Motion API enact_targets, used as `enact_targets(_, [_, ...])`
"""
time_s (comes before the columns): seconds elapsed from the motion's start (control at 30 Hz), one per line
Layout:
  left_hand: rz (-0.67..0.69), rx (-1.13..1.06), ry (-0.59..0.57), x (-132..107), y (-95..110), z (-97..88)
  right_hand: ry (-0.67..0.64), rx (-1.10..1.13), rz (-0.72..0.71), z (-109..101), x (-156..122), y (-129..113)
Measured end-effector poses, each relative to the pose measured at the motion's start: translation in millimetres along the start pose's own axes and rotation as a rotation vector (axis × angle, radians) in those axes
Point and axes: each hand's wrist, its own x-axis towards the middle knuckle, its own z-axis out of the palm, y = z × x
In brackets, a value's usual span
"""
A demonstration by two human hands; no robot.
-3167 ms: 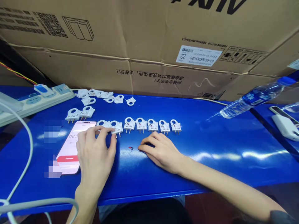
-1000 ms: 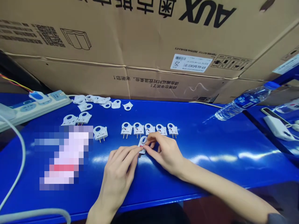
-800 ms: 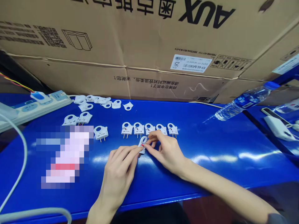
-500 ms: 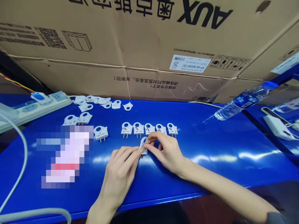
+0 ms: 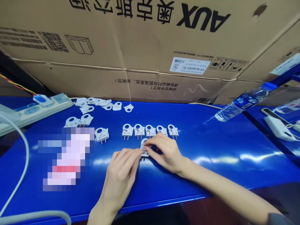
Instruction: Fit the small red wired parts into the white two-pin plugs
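A small white plug housing with a round hole and two prongs lies between my hands near the middle of the blue table. My left hand pinches its left side with the fingertips. My right hand is closed at its upper right, thumb and forefinger at the hole; whether they pinch a small part there is hidden. Just behind stands a row of several similar plug housings, prongs facing me, some with a dark red mark inside. Another plug housing sits apart to the left.
White plastic covers lie in a cluster at the back left, beside a power strip. A pixelated patch covers something at left. A water bottle lies at the back right near a white power bank. A large cardboard box closes off the back.
My right fingers have shifted slightly on the plug housing, and its lower part with the prongs shows more. My left hand keeps its hold. The view has moved a little.
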Motion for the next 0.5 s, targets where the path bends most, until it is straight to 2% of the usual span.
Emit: enact_targets(0.5, [0.007, 0.003, -0.013, -2.3, -1.4, 0.5, -0.034, 0.078, 0.088, -0.9, 1.9, -5.4])
